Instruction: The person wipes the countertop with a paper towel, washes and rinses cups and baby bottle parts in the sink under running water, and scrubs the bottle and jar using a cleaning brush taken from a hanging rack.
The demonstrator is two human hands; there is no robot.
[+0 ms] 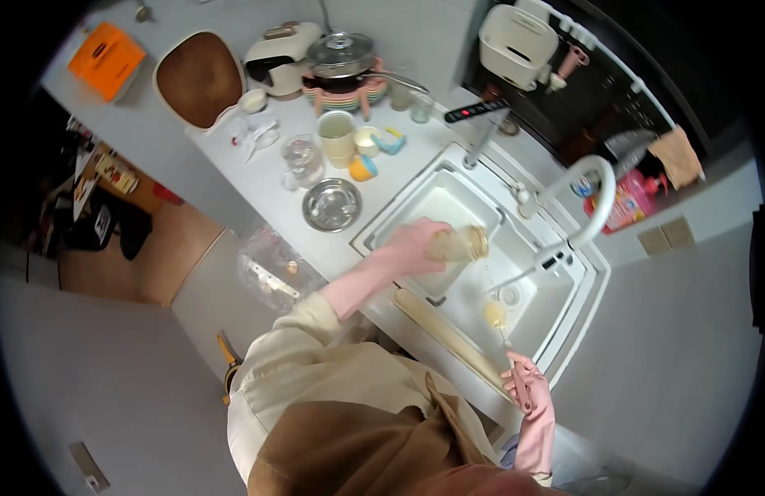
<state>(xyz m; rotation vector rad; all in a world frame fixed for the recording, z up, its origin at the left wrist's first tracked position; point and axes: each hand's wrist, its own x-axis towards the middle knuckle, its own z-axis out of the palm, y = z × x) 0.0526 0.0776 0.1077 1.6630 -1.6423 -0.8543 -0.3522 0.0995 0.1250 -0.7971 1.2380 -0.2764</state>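
My left hand (pixel 411 248), in a pink rubber glove, is closed around a clear glass jar (pixel 455 245). The jar is tilted on its side above the white double sink (pixel 527 326), its mouth pointing right. In my right hand (pixel 529 384), also in a pink glove, is a bottle brush with a pink handle (pixel 521 395). Its pale yellow sponge head (pixel 494 314) hangs over the right basin, close to the drain (pixel 506 295). The jar and the brush are apart. A white curved faucet (pixel 593 190) arches over the right basin.
Left of the sink, the counter holds a steel bowl (pixel 332 205), a clear pitcher (pixel 302 161), a tall cup (pixel 337 139) and an orange-and-blue cup (pixel 363 169). Behind them stands a lidded pan (pixel 341 56). A pink soap bottle (pixel 626 198) stands behind the faucet.
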